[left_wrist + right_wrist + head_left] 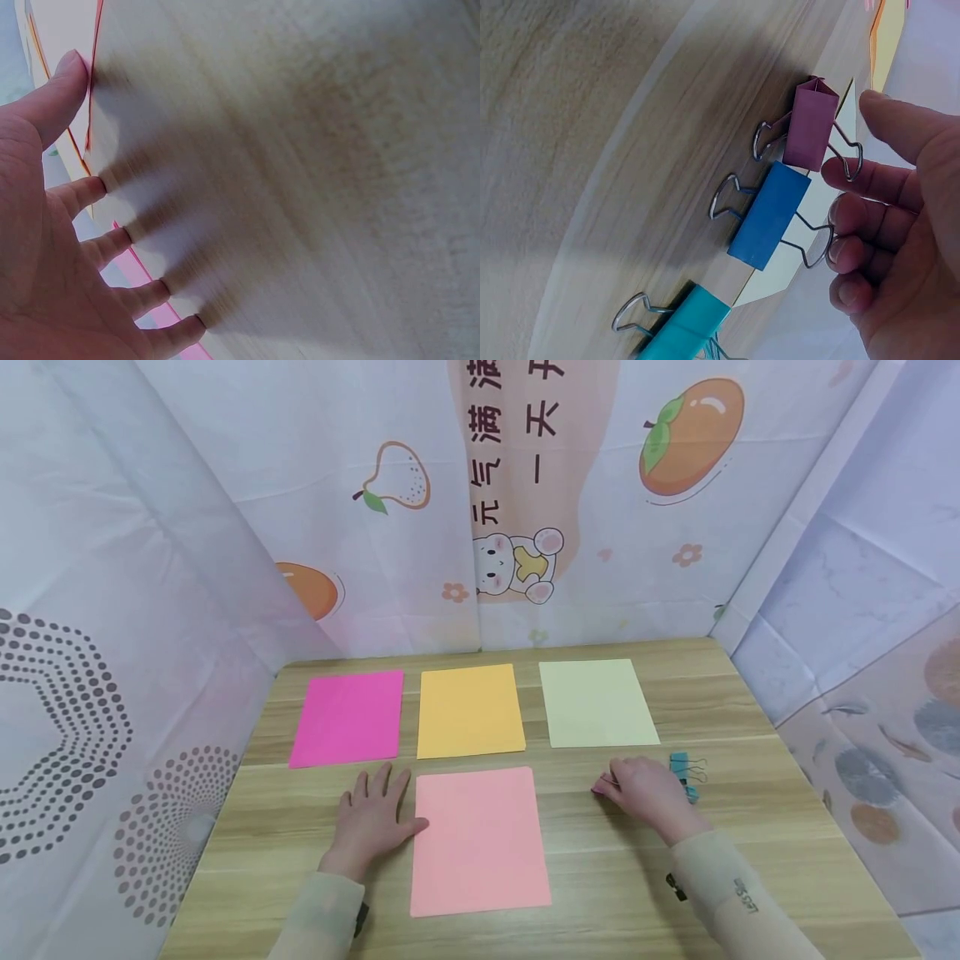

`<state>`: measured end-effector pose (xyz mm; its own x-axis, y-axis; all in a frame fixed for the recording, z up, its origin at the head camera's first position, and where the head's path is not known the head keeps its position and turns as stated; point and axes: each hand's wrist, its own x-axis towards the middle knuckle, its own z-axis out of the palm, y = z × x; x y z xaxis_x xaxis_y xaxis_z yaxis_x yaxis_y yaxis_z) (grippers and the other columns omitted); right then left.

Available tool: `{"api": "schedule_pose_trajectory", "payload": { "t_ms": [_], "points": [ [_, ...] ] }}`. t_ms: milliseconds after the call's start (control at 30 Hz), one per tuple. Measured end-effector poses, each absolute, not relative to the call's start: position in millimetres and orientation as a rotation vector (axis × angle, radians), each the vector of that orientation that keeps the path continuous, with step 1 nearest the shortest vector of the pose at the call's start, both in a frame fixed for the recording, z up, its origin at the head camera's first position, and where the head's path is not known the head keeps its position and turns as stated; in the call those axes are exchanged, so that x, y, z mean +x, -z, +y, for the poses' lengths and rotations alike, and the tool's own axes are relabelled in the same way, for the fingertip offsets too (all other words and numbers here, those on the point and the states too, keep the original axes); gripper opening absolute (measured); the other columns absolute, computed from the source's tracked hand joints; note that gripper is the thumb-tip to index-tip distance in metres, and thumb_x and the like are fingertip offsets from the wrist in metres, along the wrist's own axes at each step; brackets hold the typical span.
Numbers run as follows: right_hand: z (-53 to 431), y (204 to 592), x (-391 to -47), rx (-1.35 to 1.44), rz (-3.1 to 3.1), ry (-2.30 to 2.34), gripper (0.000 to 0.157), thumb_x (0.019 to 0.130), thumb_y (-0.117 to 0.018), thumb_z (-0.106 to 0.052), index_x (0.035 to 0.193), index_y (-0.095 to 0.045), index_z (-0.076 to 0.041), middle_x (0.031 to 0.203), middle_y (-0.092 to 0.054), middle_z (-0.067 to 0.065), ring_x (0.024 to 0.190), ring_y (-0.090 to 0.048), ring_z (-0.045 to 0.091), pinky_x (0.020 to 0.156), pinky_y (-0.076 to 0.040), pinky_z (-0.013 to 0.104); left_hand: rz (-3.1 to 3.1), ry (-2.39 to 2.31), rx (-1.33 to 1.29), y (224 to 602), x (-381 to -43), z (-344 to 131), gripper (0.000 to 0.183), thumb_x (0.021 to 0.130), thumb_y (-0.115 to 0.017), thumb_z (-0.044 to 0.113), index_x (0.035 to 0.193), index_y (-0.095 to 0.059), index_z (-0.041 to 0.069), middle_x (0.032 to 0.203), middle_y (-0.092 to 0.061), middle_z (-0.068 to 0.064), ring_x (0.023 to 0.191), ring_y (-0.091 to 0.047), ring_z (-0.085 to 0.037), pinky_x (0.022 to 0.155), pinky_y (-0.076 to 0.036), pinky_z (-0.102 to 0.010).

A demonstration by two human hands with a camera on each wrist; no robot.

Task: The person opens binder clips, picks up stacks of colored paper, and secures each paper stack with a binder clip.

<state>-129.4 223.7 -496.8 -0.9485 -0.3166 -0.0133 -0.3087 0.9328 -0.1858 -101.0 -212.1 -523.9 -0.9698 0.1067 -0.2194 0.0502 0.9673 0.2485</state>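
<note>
My right hand [647, 789] is low over the table's right side, at a row of binder clips. In the right wrist view, a dusky pink binder clip [810, 131] is nearest its fingertips. The index finger is right at that clip's wire handle, and the thumb is raised apart from it. A blue binder clip [769, 217] lies beside it, its handle close to the curled other fingers; a teal binder clip [686, 326] lies further along. My left hand [375, 818] rests with spread fingers on the table, its thumb at the left edge of a salmon-pink paper square [480, 843].
Behind the hands lie a magenta square [348, 718], an orange square [470, 710] and a pale yellow square [598, 703] in a row. The wooden table [585, 910] is bordered by a printed cloth [300, 460] at the back and sides.
</note>
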Motion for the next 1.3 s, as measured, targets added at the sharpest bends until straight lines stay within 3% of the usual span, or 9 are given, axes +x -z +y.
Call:
{"api": "schedule_pose_trajectory", "payload": {
  "t_ms": [200, 500, 967, 1300],
  "points": [
    [223.3, 497.3, -128.0, -0.535, 3.079, 0.173, 0.038, 0.095, -0.072, -0.037, 0.072, -0.054, -0.012, 0.067, -0.058, 0.002, 0.065, -0.060, 0.024, 0.064, -0.051, 0.045, 2.893, -0.350, 0.121, 522.1, -100.5, -211.7, 0.091, 0.087, -0.070, 0.061, 0.159, -0.038, 0.016, 0.165, -0.025, -0.021, 0.146, -0.020, -0.060, 0.109, -0.023, -0.078],
    [225.7, 502.0, -129.5, -0.526, 3.058, 0.109, 0.039, 0.097, -0.069, -0.040, 0.072, -0.057, -0.011, 0.070, -0.064, 0.005, 0.069, -0.063, 0.031, 0.071, -0.051, 0.050, 2.896, -0.356, 0.127, 521.3, -99.9, -211.6, 0.091, 0.087, -0.071, 0.060, 0.158, -0.039, 0.015, 0.165, -0.025, -0.021, 0.146, -0.020, -0.060, 0.109, -0.022, -0.078],
    [228.9, 502.5, -131.0, -0.552, 3.055, 0.163, 0.037, 0.096, -0.071, -0.034, 0.071, -0.055, -0.012, 0.067, -0.064, 0.004, 0.059, -0.056, 0.023, 0.059, -0.047, 0.043, 2.894, -0.352, 0.126, 520.9, -100.3, -212.3, 0.091, 0.087, -0.070, 0.061, 0.158, -0.039, 0.015, 0.165, -0.025, -0.021, 0.146, -0.020, -0.060, 0.110, -0.022, -0.078],
    [230.4, 496.9, -131.5, -0.443, 2.993, 0.256, 0.041, 0.097, -0.067, -0.038, 0.068, -0.052, -0.014, 0.058, -0.048, -0.003, 0.055, -0.043, 0.016, 0.058, -0.038, 0.035, 2.884, -0.346, 0.123, 526.0, -101.3, -214.5, 0.093, 0.086, -0.069, 0.064, 0.159, -0.037, 0.017, 0.166, -0.023, -0.020, 0.147, -0.019, -0.060, 0.110, -0.021, -0.078]
  ]
}}
